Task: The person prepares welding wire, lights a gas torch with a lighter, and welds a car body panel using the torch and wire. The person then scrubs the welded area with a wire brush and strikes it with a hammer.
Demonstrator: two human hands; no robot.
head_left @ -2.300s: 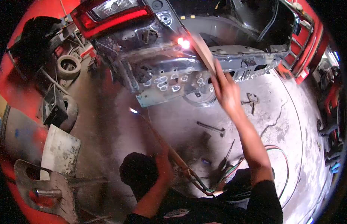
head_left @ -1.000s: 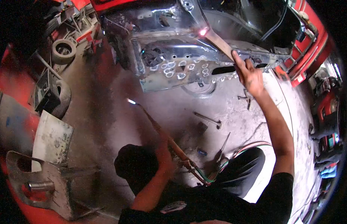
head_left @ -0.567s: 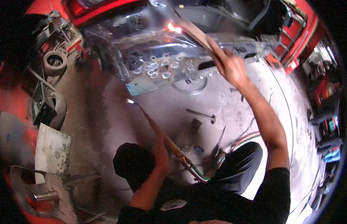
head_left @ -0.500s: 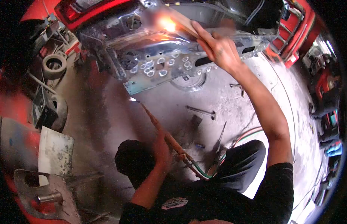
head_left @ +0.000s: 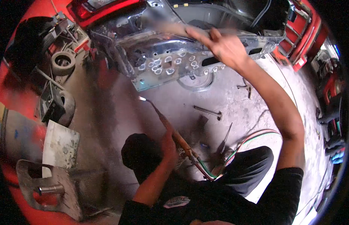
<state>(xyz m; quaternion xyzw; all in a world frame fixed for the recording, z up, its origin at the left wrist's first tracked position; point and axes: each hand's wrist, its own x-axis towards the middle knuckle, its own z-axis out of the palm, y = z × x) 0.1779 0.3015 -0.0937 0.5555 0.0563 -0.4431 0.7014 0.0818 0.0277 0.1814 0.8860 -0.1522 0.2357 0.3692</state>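
Note:
My left hand (head_left: 169,145) is closed round the body of a gas torch (head_left: 180,140), low in front of my knee. A small white flame (head_left: 143,99) burns at its tip, just below the lower corner of the car body panel (head_left: 148,79). My right hand (head_left: 230,51) reaches up over the panel, fingers wrapped round the wooden handle of a hammer (head_left: 170,28). The hammer's grey head is smeared by motion, so I cannot tell whether it touches the metal. Rings of bare metal dot the panel's face.
A second hammer (head_left: 208,111) and a coil of wire (head_left: 197,82) lie on the floor. Red and green hoses (head_left: 253,134) curve behind my knee. Tyres (head_left: 63,63) and a loose pale panel (head_left: 61,145) are at left; a red car part (head_left: 300,35) stands at right.
The bright orange glow by the hammer head is gone. The whole view has shifted, so most things sit slightly further right. Both hands keep their holds.

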